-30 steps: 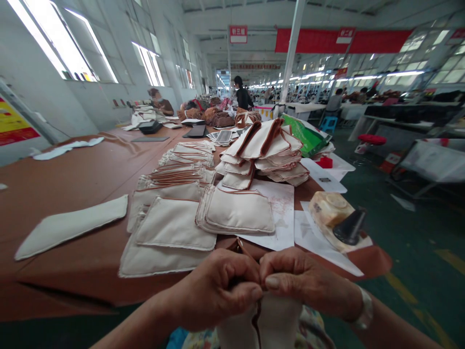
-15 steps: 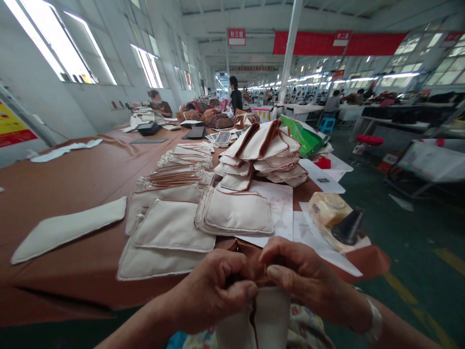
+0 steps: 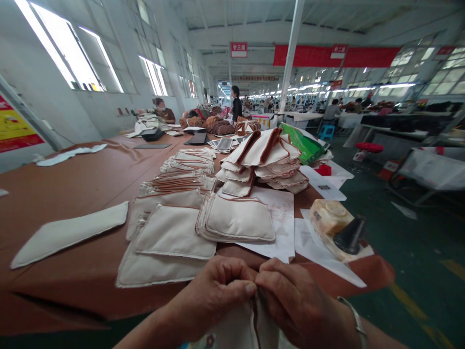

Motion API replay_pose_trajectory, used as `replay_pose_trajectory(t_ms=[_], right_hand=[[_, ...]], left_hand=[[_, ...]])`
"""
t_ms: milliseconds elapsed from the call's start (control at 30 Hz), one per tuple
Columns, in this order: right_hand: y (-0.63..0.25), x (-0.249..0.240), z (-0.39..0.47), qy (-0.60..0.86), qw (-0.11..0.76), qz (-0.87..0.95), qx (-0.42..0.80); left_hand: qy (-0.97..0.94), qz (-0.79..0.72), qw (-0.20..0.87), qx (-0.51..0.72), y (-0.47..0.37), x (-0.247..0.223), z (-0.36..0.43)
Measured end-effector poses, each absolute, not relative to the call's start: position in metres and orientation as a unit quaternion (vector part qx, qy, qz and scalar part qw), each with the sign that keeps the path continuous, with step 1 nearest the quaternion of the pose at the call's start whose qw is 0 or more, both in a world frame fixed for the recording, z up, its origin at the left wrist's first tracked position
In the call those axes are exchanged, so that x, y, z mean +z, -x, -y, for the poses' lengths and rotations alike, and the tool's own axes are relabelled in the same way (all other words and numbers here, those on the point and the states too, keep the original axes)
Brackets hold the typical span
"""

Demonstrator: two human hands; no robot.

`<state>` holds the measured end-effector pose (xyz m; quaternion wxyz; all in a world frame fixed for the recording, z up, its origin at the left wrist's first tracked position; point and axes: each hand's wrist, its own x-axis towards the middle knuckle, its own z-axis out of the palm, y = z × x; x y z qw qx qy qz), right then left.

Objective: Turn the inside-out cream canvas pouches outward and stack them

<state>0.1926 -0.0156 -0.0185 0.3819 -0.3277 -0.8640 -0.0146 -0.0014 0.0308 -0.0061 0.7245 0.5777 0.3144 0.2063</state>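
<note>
Both hands meet at the near edge of the table, low in the head view. My left hand (image 3: 220, 295) is closed, thumb against fingers, on the top edge of a cream fabric piece with a brown strip (image 3: 236, 325). Touching it from the other side, my right hand (image 3: 294, 300) is also closed on the same edge. The piece hangs down over my lap, and much of it is hidden by the hands. Just beyond lie stacked cream fabric pouches (image 3: 240, 218), with further flat pouches (image 3: 176, 230) to their left.
Folded cream pieces with brown edging (image 3: 265, 160) are piled farther back. A yellowish block (image 3: 329, 215) and a black cone (image 3: 350, 236) stand at the right table corner. One cream panel (image 3: 72, 232) lies left on the brown table cover (image 3: 90, 189). Other people are in the background.
My right hand has turned inward and come down against the left, its fingers now closed at the fabric edge. The view has tilted slightly upward.
</note>
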Motion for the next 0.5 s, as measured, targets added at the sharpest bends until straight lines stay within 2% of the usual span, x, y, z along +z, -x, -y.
replay_pose_trajectory(t_ms=[200, 267, 333, 433, 500], right_hand=[[-0.201, -0.017, 0.014, 0.286, 0.332, 0.887, -0.146], [-0.201, -0.02, 0.019, 0.269, 0.346, 0.889, -0.135], [-0.199, -0.021, 0.023, 0.298, 0.39, 0.87, -0.036], [-0.196, -0.019, 0.021, 0.366, 0.451, 0.776, 0.245], [-0.197, -0.015, 0.014, 0.38, 0.436, 0.697, 0.424]], left_hand=[[-0.584, -0.309, 0.723, 0.2, 0.005, -0.005, -0.035], [-0.595, -0.302, 0.719, 0.191, 0.006, -0.005, -0.035], [-0.617, -0.304, 0.701, 0.187, 0.008, -0.004, -0.035], [-0.664, -0.296, 0.663, 0.175, 0.01, 0.0, -0.036], [-0.707, -0.285, 0.626, 0.163, 0.01, 0.007, -0.036]])
